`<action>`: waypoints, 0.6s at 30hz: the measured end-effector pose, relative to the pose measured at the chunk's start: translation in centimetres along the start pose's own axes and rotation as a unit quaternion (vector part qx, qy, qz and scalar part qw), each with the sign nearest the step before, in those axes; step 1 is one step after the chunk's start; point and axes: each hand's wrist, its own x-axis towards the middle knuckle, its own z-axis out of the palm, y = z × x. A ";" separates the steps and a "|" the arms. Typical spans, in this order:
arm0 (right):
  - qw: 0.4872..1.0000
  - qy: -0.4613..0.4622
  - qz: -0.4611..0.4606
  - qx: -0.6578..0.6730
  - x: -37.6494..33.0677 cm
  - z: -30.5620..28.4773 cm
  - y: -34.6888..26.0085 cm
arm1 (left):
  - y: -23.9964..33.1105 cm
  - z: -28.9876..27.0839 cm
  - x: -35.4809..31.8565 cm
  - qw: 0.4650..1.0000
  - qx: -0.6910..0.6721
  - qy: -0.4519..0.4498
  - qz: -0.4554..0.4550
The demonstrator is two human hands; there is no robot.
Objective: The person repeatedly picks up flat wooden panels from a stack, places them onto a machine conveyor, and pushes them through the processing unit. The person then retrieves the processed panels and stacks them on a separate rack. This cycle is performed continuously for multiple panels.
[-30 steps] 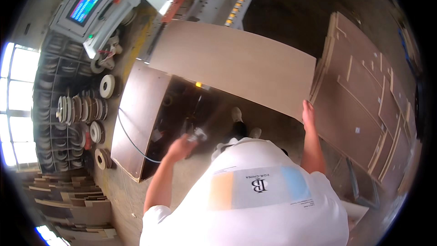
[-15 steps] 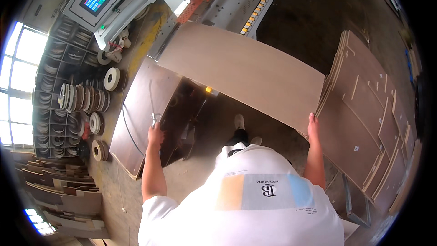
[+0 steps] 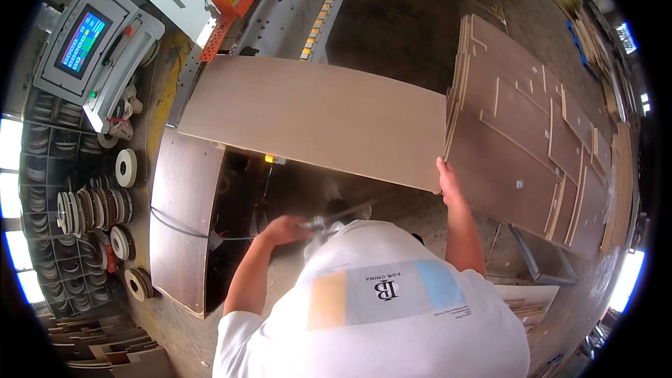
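A long pinkish-brown board (image 3: 315, 119) lies flat in front of me, its far left end at the machine. My right hand (image 3: 449, 180) grips its near right corner. My left hand (image 3: 285, 229), close to my belly, is closed round a metal air blow gun (image 3: 318, 222), which is smeared by motion. From the gun a thin dark hose (image 3: 175, 225) runs left across the top of a brown cabinet-like table (image 3: 183, 217).
An edge-banding machine (image 3: 276, 17) with a roller track stands ahead, its control panel (image 3: 84, 42) at the far left. Stacked boards (image 3: 518, 147) lie close on the right. Rolls of edge tape (image 3: 94, 208) and a rack (image 3: 52, 238) line the left. A metal frame (image 3: 539, 262) stands low right.
My left hand has swung the air blow gun from over the brown table rightward to my belly, dragging the hose. The view has turned rightward. My right hand stays at the board's corner.
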 end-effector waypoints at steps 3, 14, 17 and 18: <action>0.998 -0.002 0.058 0.006 -1.1 1.6 0.7 | 1.0 -0.2 -2.1 1.000 0.018 0.008 0.019; 0.994 0.012 -0.030 -0.108 -5.4 5.2 1.8 | -3.6 -5.5 3.5 0.764 -0.517 0.385 0.011; 0.996 0.017 -0.046 -0.080 -5.7 5.6 2.5 | -0.5 -9.8 4.1 0.655 -0.614 0.440 -0.013; 0.997 0.020 -0.034 -0.073 -6.1 6.1 2.1 | -0.3 -10.6 4.0 0.630 -0.646 0.432 -0.012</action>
